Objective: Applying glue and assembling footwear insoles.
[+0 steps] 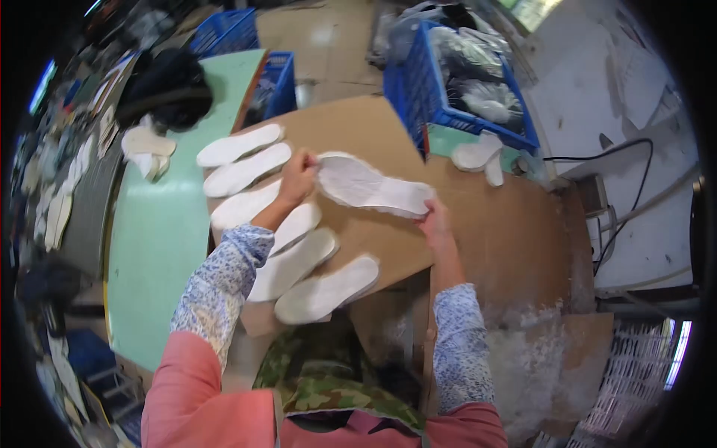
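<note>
A white insole (366,183) with a fuzzy edge is stretched out level between my two hands, above a sheet of brown cardboard (351,123). My left hand (299,177) pinches its broad toe end, and my right hand (437,222) grips the narrower heel end. Beneath and beside my left forearm, several more white insoles lie in a slanting row on the cardboard. The nearest insole (328,290) rests by the cardboard's front edge, and the farthest insole (240,145) is at the upper left. My left forearm partly covers the middle ones.
A green table (160,254) stands to the left, with a few white insoles (149,148) and a black bundle (166,89) on it. At the upper right, a blue crate (484,123) holds plastic-wrapped items. White pieces (480,155) lie beside it, near a black cable (648,172).
</note>
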Motion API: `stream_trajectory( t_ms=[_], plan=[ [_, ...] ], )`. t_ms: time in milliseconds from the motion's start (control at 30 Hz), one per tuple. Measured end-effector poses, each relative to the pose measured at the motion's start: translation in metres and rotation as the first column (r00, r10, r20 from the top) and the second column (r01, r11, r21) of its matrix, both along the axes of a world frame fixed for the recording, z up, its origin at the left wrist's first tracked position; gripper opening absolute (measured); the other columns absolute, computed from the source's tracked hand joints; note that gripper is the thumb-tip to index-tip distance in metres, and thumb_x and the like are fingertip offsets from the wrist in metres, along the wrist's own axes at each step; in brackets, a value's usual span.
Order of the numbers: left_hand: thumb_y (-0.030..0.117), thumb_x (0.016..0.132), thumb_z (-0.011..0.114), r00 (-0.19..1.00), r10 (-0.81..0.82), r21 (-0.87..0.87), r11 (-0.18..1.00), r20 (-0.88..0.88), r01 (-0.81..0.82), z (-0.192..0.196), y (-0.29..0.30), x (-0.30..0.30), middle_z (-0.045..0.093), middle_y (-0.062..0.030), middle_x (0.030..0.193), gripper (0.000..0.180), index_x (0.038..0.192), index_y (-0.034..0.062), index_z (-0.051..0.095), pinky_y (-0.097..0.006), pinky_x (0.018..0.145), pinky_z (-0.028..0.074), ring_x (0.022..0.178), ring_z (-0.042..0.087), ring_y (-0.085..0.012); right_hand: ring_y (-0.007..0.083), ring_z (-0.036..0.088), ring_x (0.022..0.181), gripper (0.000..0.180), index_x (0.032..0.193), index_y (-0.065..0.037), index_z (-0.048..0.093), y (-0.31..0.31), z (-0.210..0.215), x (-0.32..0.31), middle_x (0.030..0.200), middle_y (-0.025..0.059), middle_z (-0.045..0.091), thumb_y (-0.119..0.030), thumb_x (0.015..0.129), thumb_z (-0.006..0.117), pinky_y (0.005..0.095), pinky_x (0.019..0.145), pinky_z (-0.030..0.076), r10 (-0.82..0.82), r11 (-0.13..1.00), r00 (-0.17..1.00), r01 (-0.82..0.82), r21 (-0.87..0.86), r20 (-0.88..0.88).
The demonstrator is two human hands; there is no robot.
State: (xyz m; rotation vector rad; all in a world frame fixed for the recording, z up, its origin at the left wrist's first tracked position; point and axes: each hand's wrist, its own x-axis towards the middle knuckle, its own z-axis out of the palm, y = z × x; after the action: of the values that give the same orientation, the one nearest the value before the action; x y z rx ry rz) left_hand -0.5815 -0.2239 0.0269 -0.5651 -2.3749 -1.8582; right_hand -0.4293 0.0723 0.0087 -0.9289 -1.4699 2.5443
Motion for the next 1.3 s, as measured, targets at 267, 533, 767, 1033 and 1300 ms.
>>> stream_trajectory(
  t_ms=[267,533,767,1033,1300],
  plan=[
    [0.003,0.08,0.056,0.93,-0.036,-0.592,0.78,-0.366,-0.203,-0.047,0.0,-0.101,0.059,-0.0163,0.105,0.018,0.096,0.0071,0.064,-0.043,0.088,0.042,0.104,0.054,-0.0342,0.0242,0.064,0.088,0.036,0.103,-0.002,0.061,0.026,-0.034,-0.084,0.099,0.0145,0.066,-0.032,0.086,0.053,0.0383,0.07,0.052,0.109,0.759,0.984,-0.172,0.627,0.138],
    [-0.011,0.075,0.039,0.941,0.315,-0.433,0.836,-0.126,-0.338,-0.002,-0.113,0.03,0.044,-0.0199,0.123,0.043,0.115,-0.0015,0.053,-0.04,0.098,0.037,0.12,0.042,-0.0335,0.0338,0.061,0.09,0.033,0.098,0.003,0.062,0.201,-0.018,-0.08,0.094,0.0189,0.064,-0.025,0.082,0.062,0.0432,0.079,0.048,-0.385,0.148,0.907,0.246,0.958,-0.173],
    [-0.002,0.085,0.045,0.674,0.739,-0.634,0.507,-0.029,-0.583,-0.034,-0.236,0.209,0.045,-0.0151,0.116,0.04,0.125,-0.0023,0.044,-0.036,0.091,0.04,0.104,0.047,-0.0255,0.0399,0.057,0.101,0.047,0.109,0.002,0.056,0.227,-0.031,-0.157,0.099,0.0221,0.062,-0.03,0.075,0.065,0.0476,0.084,0.046,-0.567,0.109,0.815,-0.074,0.991,0.123],
    [0.013,0.093,0.044,0.449,0.729,-0.625,0.68,0.517,-0.384,-0.069,-0.272,0.323,0.053,-0.0095,0.111,0.035,0.127,0.0055,0.044,-0.03,0.076,0.042,0.092,0.051,-0.0173,0.0391,0.06,0.081,0.021,0.08,-0.001,0.057,0.249,-0.088,-0.128,0.083,0.0211,0.063,-0.019,0.071,0.057,0.0471,0.075,0.045,-0.388,0.347,0.917,0.054,0.936,0.091],
    [0.035,0.095,0.044,0.359,0.474,-0.374,0.872,0.804,-0.315,-0.086,-0.273,0.304,0.058,-0.0063,0.113,0.039,0.124,0.0093,0.048,-0.041,0.084,0.043,0.102,0.056,-0.0207,0.0131,0.056,0.056,0.018,0.084,0.002,0.063,0.282,-0.102,-0.068,0.07,0.0052,0.059,-0.004,0.067,0.065,0.0265,0.046,0.044,-0.233,0.499,0.972,0.139,0.856,-0.023]
  ],
)
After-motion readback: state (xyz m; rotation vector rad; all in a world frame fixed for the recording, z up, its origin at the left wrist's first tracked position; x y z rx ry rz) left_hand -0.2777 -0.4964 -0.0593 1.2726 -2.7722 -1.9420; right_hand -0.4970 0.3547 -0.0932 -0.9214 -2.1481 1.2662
